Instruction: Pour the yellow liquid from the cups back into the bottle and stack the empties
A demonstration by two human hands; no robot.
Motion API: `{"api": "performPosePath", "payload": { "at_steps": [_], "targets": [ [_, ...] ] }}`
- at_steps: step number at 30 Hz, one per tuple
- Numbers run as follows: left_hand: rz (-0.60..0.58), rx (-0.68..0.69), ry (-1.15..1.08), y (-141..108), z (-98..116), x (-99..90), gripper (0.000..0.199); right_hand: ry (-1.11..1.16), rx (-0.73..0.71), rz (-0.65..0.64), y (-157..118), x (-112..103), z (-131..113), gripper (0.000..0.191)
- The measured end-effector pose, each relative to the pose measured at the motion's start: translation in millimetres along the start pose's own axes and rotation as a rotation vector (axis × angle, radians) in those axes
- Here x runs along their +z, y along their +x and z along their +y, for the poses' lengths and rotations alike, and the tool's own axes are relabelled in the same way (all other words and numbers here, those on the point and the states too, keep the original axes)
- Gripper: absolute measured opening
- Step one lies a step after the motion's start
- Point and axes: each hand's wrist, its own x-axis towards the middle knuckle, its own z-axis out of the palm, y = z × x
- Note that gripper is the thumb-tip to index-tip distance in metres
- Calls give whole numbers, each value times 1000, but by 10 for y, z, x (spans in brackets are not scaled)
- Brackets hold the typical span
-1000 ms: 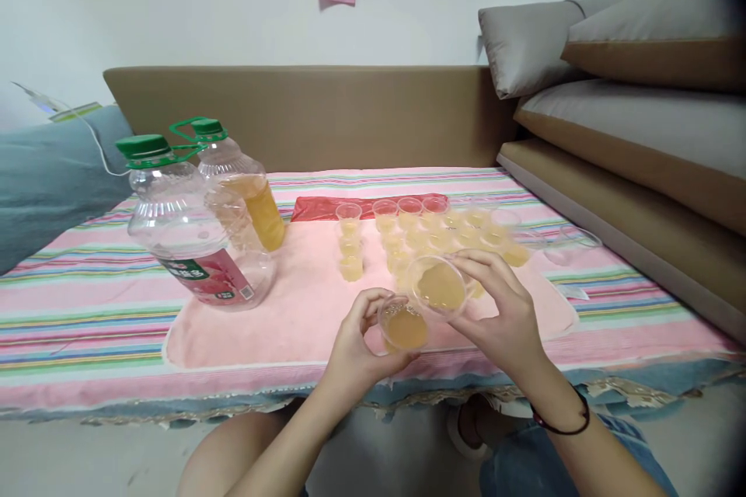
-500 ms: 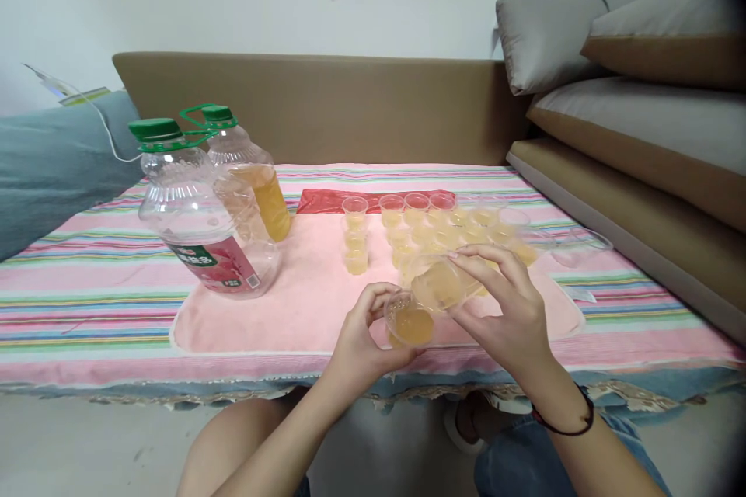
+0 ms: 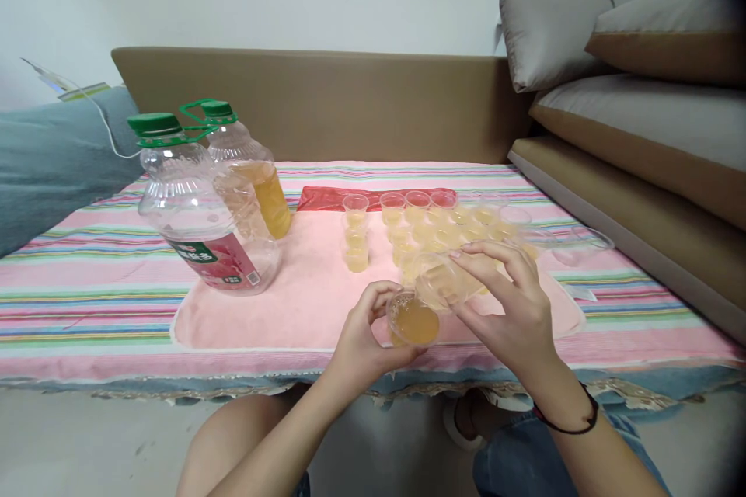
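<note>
My left hand (image 3: 373, 330) is closed around a clear plastic cup (image 3: 413, 324) of yellowish drink, with bubbles along its rim, held over the front edge of the bed. In my right hand (image 3: 513, 299) a second clear cup (image 3: 444, 281) is gripped and tipped sideways, its mouth against the left cup's rim. What liquid is left inside the tipped cup is hard to tell. Just behind my hands stand several clear cups (image 3: 423, 233) of pale yellow drink in rows. A separate short column of cups (image 3: 356, 255) stands to their left.
Two large green-capped bottles stand at the left: a front bottle (image 3: 203, 248) with a red label and a rear bottle (image 3: 271, 198) holding yellow drink. A red strip (image 3: 326, 199) lies behind the cups on a pink mat (image 3: 245, 326). Stacked cushions (image 3: 641, 116) line the right side.
The right cup is tipped further and looks emptier, while the drink in the left cup has risen slightly. Both hands keep their grip, and the view has shifted a little.
</note>
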Motion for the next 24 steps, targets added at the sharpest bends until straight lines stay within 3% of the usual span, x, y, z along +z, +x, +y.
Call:
{"api": "performPosePath", "payload": {
  "at_steps": [9, 24],
  "targets": [
    [10, -9, 16, -11, 22, 7, 56, -11, 7, 3, -11, 6, 13, 49],
    [48, 0, -10, -5, 51, -59, 58, -31, 135, -12, -159, 39, 88, 50]
  ]
}}
